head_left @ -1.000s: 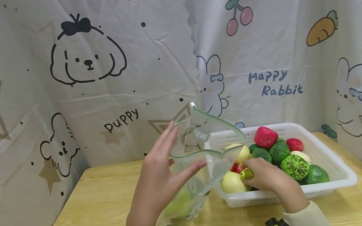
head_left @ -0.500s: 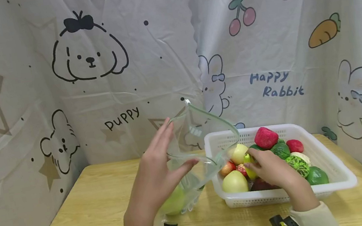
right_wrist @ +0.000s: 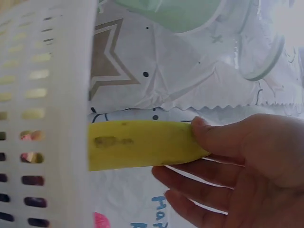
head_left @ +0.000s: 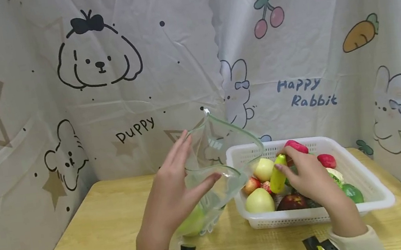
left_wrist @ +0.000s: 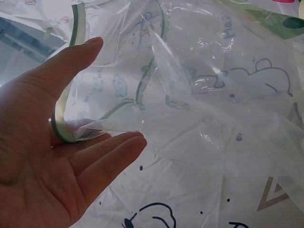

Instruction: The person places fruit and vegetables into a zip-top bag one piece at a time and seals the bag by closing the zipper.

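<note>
Patterned curtain (head_left: 179,85), wood table (head_left: 96,233), banana (head_left: 278,179).

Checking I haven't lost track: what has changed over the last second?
The right hand, gripping the banana throughout, has lifted it up and slightly right, uncovering a dark red fruit. Nothing was let go. The left hand stays spread at the mouth of the open bag.

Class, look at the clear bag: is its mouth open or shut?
Open: the clear bag has its green rims apart in the head view, the left hand at its mouth.
</note>
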`<state>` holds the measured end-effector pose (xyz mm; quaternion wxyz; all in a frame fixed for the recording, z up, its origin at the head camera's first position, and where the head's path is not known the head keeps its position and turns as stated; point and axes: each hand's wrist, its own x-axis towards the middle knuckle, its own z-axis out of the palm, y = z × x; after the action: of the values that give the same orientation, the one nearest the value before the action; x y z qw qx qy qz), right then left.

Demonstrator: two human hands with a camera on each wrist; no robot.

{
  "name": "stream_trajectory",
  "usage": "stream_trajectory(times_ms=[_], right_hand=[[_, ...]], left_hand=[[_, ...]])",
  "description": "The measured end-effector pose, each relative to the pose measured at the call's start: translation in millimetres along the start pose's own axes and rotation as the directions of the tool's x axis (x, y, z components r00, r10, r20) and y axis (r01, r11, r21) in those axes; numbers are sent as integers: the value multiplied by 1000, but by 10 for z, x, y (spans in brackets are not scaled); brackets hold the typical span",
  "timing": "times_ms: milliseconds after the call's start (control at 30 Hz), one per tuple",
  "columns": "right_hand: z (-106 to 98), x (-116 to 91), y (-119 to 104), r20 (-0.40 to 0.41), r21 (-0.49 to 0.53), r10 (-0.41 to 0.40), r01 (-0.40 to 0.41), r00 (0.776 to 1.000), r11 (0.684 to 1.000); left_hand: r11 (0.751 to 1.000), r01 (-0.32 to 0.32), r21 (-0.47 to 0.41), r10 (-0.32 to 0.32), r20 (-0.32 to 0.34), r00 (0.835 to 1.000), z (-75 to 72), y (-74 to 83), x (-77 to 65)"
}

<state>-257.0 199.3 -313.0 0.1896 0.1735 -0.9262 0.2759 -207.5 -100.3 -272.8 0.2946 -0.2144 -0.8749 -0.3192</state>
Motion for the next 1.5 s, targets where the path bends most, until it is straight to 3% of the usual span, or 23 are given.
stream_trajectory(times_ms=[167, 267, 467, 633, 700, 867, 933, 1100, 1233, 1300, 1367, 1500], right_hand=[[-76, -36, -112, -112, 43, -3, 8, 994, 999], [-135, -52, -193, -216, 61, -16, 30, 976, 998], [-287, -98, -360, -438, 170, -31, 116, 899, 979], [-352, -151, -466, -573, 272, -45, 242, 818, 931], [-353, -160, -498, -600, 340, -53, 315, 798, 886], [-324, -160, -558, -589, 550, -126, 510, 798, 661], [-301, -159, -583, -568, 584, -180, 547, 803, 600], [-240, -160, -653, -481, 591, -263, 531, 836, 607], [-207, -177, -686, -371, 585, -264, 445, 890, 678], [-194, -186, -688, -328, 554, -264, 411, 907, 724], [-184, -187, -684, -304, 530, -262, 391, 916, 753], [-148, -175, -685, -289, 516, -267, 384, 919, 766]], left_hand=[[1000, 17, 1, -17, 13, 1000, 12, 9, -13], [1000, 11, 15, -11, 5, 1000, 7, 8, -9], [1000, 3, 25, -3, 10, 1000, -1, 12, 11], [999, 13, 30, -14, 22, 1000, 10, 38, 18], [999, 10, 34, -11, 20, 1000, 14, 46, 22], [999, -1, 39, 0, 17, 1000, 32, 54, 30], [999, 2, 40, -2, 15, 1000, 37, 50, 25], [999, 6, 41, -6, -2, 1000, 36, 28, 8], [999, 0, 42, 0, -10, 1000, 30, 16, 2], [999, -2, 41, 3, -7, 1000, 33, 17, 3], [999, -7, 39, 7, -1, 1000, 39, 22, 8], [999, -16, 45, 16, 0, 1000, 40, 30, 9]])
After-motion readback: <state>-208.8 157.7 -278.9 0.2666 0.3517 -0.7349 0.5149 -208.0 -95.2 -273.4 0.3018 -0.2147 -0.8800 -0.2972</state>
